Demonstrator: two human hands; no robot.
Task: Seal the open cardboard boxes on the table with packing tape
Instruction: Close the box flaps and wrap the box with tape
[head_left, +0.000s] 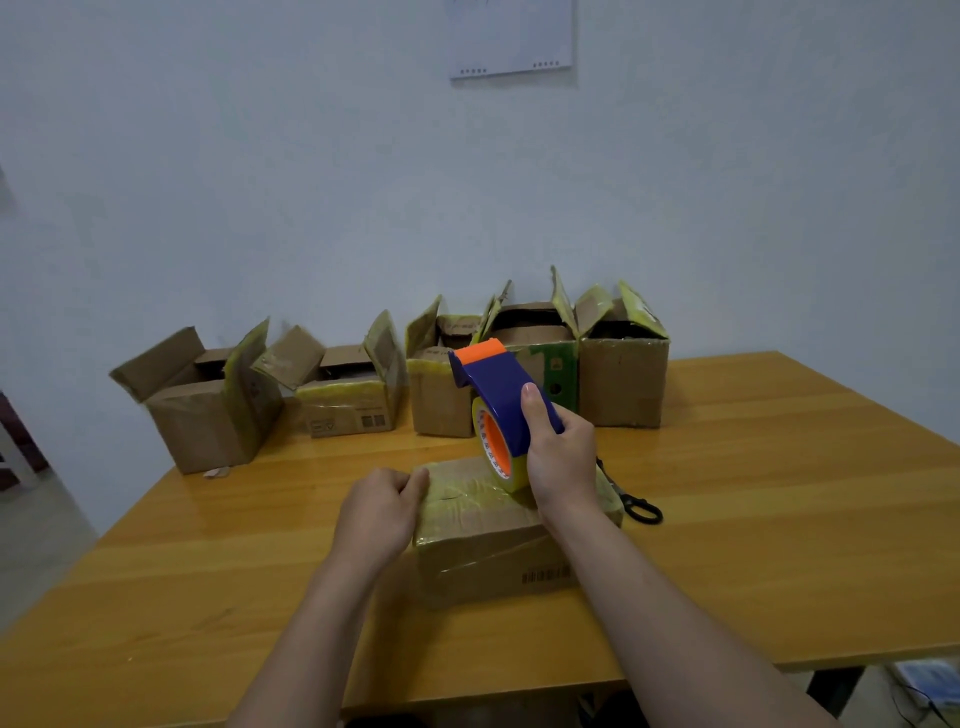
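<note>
A closed cardboard box (483, 551) with yellowish tape across its top lies in front of me on the wooden table (753, 519). My right hand (561, 457) grips a blue and orange tape dispenser (498, 400) holding a yellow tape roll, which rests on the box top. My left hand (382, 506) is curled at the box's left top edge, thumb against the taped flap. Several open cardboard boxes (208, 400) (353, 384) (623, 374) stand in a row along the far edge by the wall, flaps up.
Black-handled scissors (636, 504) lie on the table just right of the closed box, partly hidden behind my right wrist. A white wall rises behind the boxes. The table's near right corner ends at a black leg (836, 691).
</note>
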